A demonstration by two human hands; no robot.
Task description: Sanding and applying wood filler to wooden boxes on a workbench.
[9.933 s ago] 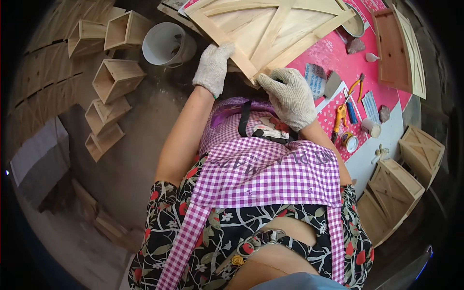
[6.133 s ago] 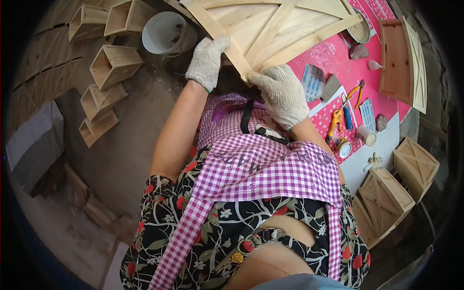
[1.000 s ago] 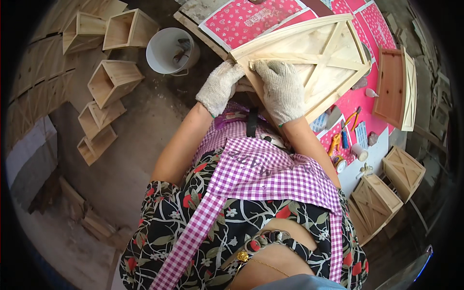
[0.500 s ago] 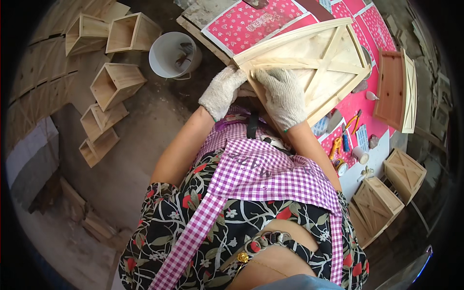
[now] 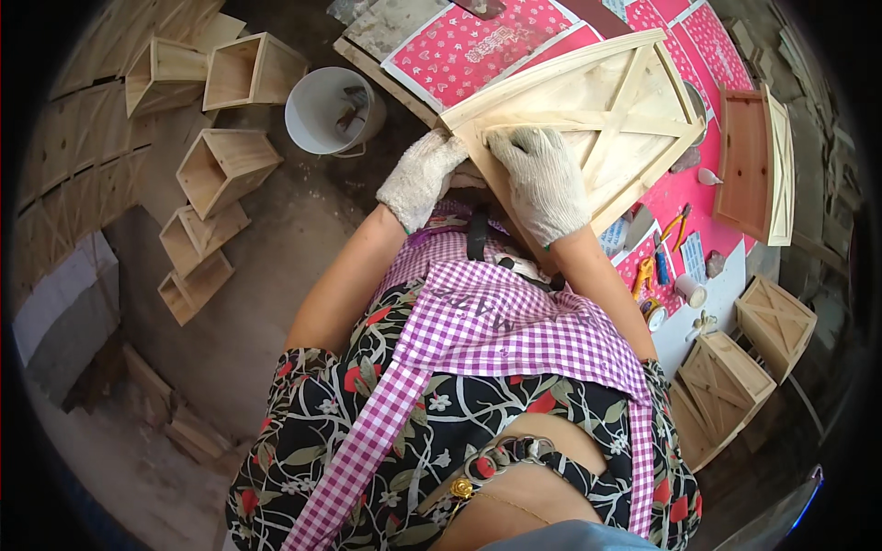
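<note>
A pale wooden crate panel (image 5: 625,119) with crossed slats lies tilted on the pink-covered table (image 5: 478,55). Both my hands wear white knit gloves. My left hand (image 5: 421,176) curls around the panel's near left corner. My right hand (image 5: 542,179) lies flat, fingers spread, on the panel's near slats and presses on it. A black tool handle (image 5: 476,234) pokes out just below the two hands, against my checked apron.
A white bucket (image 5: 331,110) stands left of the table. Several open wooden boxes (image 5: 220,165) lie on the dirt floor to the left. A brown wooden crate (image 5: 753,165) sits at the right, with pliers and small tools (image 5: 666,248) nearby and finished crates (image 5: 735,376) lower right.
Over ten seconds the panel was turned and shifted right on the table. In the last second my hands stay gripping its near edge, the right hand spreading flatter on the slats.
</note>
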